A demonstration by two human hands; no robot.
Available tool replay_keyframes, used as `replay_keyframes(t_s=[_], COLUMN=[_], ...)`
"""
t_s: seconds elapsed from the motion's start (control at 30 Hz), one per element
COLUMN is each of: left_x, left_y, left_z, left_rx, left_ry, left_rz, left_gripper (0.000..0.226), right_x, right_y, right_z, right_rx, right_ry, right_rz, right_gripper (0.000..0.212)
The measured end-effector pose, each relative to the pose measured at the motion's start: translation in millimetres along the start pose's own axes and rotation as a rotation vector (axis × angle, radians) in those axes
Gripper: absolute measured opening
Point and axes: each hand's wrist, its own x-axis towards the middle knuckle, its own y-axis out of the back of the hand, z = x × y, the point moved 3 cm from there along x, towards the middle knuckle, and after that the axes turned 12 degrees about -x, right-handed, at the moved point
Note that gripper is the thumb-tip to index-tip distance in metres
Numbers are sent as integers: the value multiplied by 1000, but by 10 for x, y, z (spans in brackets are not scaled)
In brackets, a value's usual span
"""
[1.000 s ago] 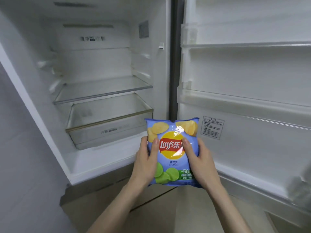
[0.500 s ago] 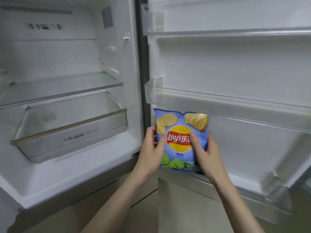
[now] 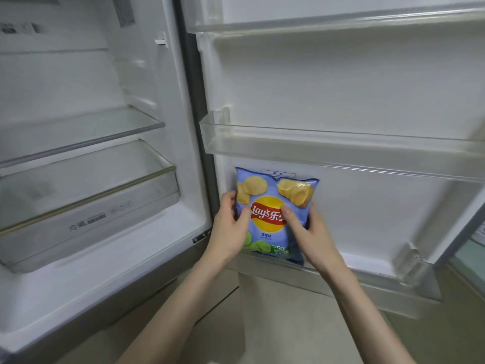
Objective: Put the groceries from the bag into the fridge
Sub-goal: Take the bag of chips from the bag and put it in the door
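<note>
A blue Lay's chips bag (image 3: 273, 193) stands upright against the inner wall of the open fridge door, its bottom down in the lowest door shelf (image 3: 372, 282). My left hand (image 3: 231, 229) grips the bag's left edge. My right hand (image 3: 309, 232) grips its right side, thumb across the logo. The fridge body (image 3: 131, 253) is open to the left.
A clear middle door shelf (image 3: 341, 151) juts out just above the bag, with another door shelf (image 3: 328, 22) higher up. Inside the fridge are a glass shelf (image 3: 86, 135) and a clear drawer (image 3: 91, 203). Tiled floor lies below.
Both hands have carried the chips bag forward and right, from in front of the fridge opening down into the lowest door shelf. The view has turned toward the door.
</note>
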Motion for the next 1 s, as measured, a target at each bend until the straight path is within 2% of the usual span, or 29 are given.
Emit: replay_keyframes(t_s=[0.1,0.23,0.43,0.57,0.73,1.0], left_x=[-3,-30,-112,-193,-313,-502], left_y=[21,37,72,149,311,390], left_z=[1,3,56,126,215,429], left_rx=[88,203,287,400,583,646], left_ry=[15,44,32,-36,-226,-591], left_rz=[56,73,102,97,43,-145], left_gripper=[37,34,31,32,34,36], right_x=[23,43,-10,-118,-409,-959], right_y=[-35,-13,46,147,233,229], right_z=[73,120,107,5,-247,-696], right_rx=[-37,-106,-282,-478,-775,-1032], right_ry=[-20,-86,-175,-169,-137,136], right_rz=[-70,-112,-108,13,216,414], right_gripper=[43,38,40,49,66,64])
